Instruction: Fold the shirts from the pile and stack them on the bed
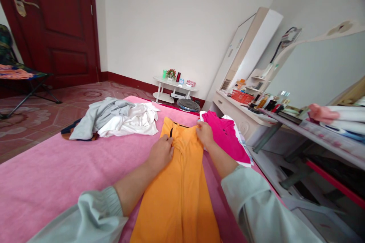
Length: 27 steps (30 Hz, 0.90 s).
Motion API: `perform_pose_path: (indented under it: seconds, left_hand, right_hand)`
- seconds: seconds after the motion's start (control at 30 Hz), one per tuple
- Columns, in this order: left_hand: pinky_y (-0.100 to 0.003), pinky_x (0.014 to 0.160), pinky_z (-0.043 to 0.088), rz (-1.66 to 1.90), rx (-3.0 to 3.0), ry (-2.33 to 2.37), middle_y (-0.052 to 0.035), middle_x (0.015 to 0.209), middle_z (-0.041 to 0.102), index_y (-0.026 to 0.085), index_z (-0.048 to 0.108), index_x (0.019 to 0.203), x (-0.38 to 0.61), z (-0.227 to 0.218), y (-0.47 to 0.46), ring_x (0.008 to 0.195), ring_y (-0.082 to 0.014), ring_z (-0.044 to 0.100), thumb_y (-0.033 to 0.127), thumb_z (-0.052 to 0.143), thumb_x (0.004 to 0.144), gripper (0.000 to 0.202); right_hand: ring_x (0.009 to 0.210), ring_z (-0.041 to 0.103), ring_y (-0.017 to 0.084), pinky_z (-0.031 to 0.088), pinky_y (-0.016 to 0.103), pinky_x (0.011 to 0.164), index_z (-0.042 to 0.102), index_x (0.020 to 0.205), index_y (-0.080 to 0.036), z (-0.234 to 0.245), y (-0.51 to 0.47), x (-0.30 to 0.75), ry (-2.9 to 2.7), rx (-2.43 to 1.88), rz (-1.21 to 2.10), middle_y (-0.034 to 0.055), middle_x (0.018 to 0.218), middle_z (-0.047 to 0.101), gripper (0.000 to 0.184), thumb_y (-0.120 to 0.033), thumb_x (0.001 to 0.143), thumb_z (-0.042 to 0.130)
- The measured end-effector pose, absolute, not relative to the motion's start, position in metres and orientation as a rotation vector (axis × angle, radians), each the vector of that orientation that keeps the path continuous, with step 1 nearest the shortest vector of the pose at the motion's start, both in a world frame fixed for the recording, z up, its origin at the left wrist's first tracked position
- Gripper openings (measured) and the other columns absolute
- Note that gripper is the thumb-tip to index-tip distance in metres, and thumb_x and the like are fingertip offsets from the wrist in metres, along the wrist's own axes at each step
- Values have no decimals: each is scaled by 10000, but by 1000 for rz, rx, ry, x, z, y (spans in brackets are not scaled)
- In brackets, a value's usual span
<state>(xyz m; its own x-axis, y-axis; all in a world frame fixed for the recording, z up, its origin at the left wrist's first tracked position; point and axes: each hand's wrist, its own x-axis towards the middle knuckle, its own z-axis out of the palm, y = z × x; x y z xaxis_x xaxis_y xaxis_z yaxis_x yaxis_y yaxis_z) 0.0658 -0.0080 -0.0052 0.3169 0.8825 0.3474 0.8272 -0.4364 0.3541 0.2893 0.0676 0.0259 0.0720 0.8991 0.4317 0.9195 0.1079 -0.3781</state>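
An orange garment [178, 190] lies lengthwise on the pink bed cover [57, 174] in front of me. My left hand [161, 153] is closed, pinching the orange fabric near its upper left edge. My right hand [204, 133] is closed on the fabric at the upper right edge, and the cloth bunches between the two hands. A bright pink garment [228, 136] lies folded just right of my right hand, on top of white cloth.
A heap of grey and white clothes [114, 119] lies at the far left of the bed. A dressing table [242, 110] with bottles and a red basket stands to the right, with shelves [327, 129] nearer. A small white stand [173, 87] and a dark red door [57, 26] lie beyond.
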Motion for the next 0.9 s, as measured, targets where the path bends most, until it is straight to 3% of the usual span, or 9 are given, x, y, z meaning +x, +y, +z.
perform_pose_path:
  seconds: [0.2, 0.37, 0.53, 0.7, 0.8, 0.9]
  left_hand:
    - [-313, 715, 476, 781, 2506, 1679, -98, 1030, 536, 190, 611, 1031, 64, -7, -10, 928, -230, 567, 299, 433, 881, 257]
    - [-360, 789, 482, 802, 2519, 1669, -111, 1109, 523, 196, 581, 1135, 60, -9, -9, 990, -253, 546, 326, 441, 880, 319]
    - [-427, 946, 414, 945, 2685, 1480, -134, 1401, 346, 217, 520, 1261, 58, -3, -15, 1173, -287, 452, 192, 502, 822, 440]
    - [-442, 1037, 326, 833, 2885, 981, -53, 1397, 424, 275, 596, 1184, 61, 1, -23, 1278, -262, 369, 215, 458, 868, 351]
    - [-408, 1032, 335, 729, 2866, 930, -62, 1325, 509, 258, 545, 1257, 64, 0, -24, 1244, -233, 424, 222, 421, 889, 390]
    - [-385, 995, 368, 694, 2852, 972, -84, 1257, 553, 222, 515, 1282, 65, -2, -23, 1169, -225, 490, 251, 412, 901, 396]
  right_hand:
    - [1002, 599, 198, 431, 289, 907, 664, 1015, -195, 19, 58, 293, -2138, -1672, 170, 43, 1065, 673, 304, -123, 729, 592]
    - [1200, 482, 207, 339, 333, 1036, 583, 1170, -145, 22, 24, 291, -2136, -1572, 167, 105, 1281, 551, 414, -134, 756, 574]
    - [902, 586, 170, 449, 306, 842, 638, 933, -154, 22, -51, 291, -1955, -1472, 160, 65, 953, 639, 248, -84, 741, 498]
    - [767, 571, 139, 426, 249, 734, 629, 783, -174, 40, -141, 290, -2109, -1411, 353, 9, 795, 631, 218, -42, 692, 481]
    - [732, 563, 133, 412, 247, 732, 625, 760, -176, 60, -190, 291, -2263, -1390, 501, -3, 765, 633, 197, -42, 677, 506]
    - [810, 559, 151, 397, 273, 803, 633, 849, -192, 75, -228, 290, -2444, -1374, 575, 3, 840, 636, 240, -64, 654, 576]
